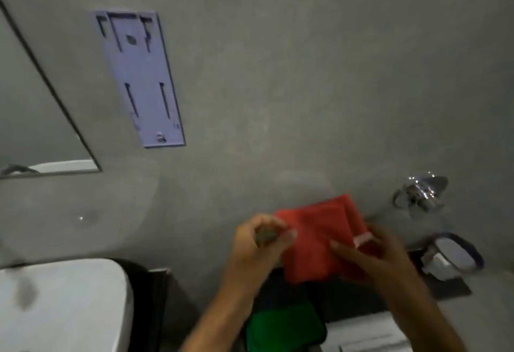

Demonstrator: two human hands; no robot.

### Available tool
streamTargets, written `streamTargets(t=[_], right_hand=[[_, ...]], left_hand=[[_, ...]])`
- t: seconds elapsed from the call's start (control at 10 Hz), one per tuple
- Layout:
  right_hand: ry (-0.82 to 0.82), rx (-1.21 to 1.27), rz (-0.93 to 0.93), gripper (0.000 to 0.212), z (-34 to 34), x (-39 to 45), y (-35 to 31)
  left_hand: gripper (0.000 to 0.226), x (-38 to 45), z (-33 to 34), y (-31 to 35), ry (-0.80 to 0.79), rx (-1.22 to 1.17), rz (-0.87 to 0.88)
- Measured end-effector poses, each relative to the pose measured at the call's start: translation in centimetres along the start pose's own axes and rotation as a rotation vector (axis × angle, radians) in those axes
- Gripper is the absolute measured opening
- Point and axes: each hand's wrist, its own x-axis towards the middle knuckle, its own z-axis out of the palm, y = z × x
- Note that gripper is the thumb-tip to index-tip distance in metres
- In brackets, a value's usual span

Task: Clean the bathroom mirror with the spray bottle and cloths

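Both hands hold a red cloth (pixel 319 237) up in front of the grey wall at lower centre. My left hand (pixel 258 240) pinches its left edge, fingers closed. My right hand (pixel 370 254) grips its right side by a small white tag. Below the hands a green cloth (pixel 283 326) lies on a dark counter. A corner of the mirror (pixel 33 118) shows at the far left, tilted in the view. No spray bottle is visible. The picture is blurred.
A white basin (pixel 61 304) sits at lower left. A pale purple bracket plate (pixel 141 79) is fixed to the wall. At the right are a chrome tap fitting (pixel 420 193) and a purple-rimmed dish (pixel 450 254). White items lie at the bottom right.
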Motion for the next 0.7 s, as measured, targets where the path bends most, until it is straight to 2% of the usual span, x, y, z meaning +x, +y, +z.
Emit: streamTargets(t=[0.1,0.2,0.4,0.5,0.6,0.7], right_hand=[[0.017,-0.061,0.229,0.036,-0.9,2.7,9.3],[0.024,-0.191,0.321,0.025,-0.5,5.9,16.7],[-0.037,-0.314,0.437,0.019,2.1,10.8,24.7],[-0.114,-0.271,0.486,0.038,2.6,12.1,26.8],[-0.276,-0.350,0.461,0.052,2.0,11.9,27.6],[-0.308,-0.542,0.269,0.058,1.1,11.0,26.6]], left_hand=[[0.023,-1.0,2.6,-8.1,-0.023,0.101,-0.244],[0.039,-0.1,4.2,-14.4,-0.070,0.247,-0.391],[0.054,4.2,4.8,-22.2,-0.231,0.527,-0.372],[0.057,5.4,4.6,-25.0,-0.349,0.571,-0.394],[0.055,5.5,4.2,-26.1,-0.425,0.666,-0.377],[0.050,4.7,4.6,-26.0,-0.413,0.724,-0.252]])
